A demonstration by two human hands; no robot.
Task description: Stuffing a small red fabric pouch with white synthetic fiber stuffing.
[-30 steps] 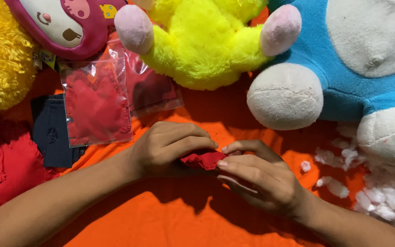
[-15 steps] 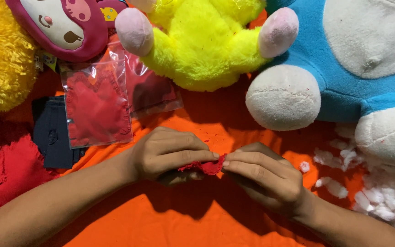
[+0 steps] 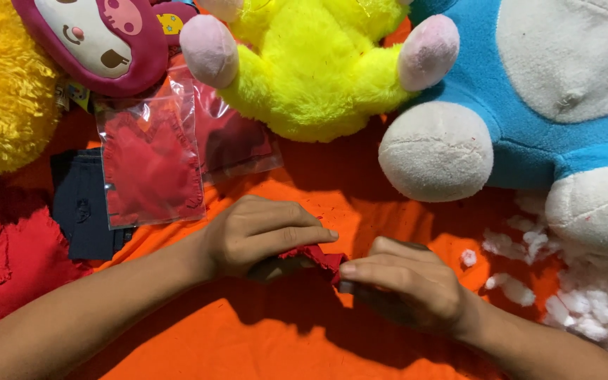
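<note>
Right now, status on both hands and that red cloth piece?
Left hand and right hand both grip the red cloth piece between them. It sits low over the orange sheet. White stuffing beside right hand, apart.

Cloth piece between hands; plush toys behind.

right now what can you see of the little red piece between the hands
The small red fabric piece looks like soft, felt-like cloth with a rough edge, crumpled or folded. Only a narrow strip shows; the rest is hidden under the fingers. The left hand covers its left end, forefinger stretched over the top, and the right hand pinches its right end. It sits low over the orange cloth, in front of the yellow plush toy.
</note>
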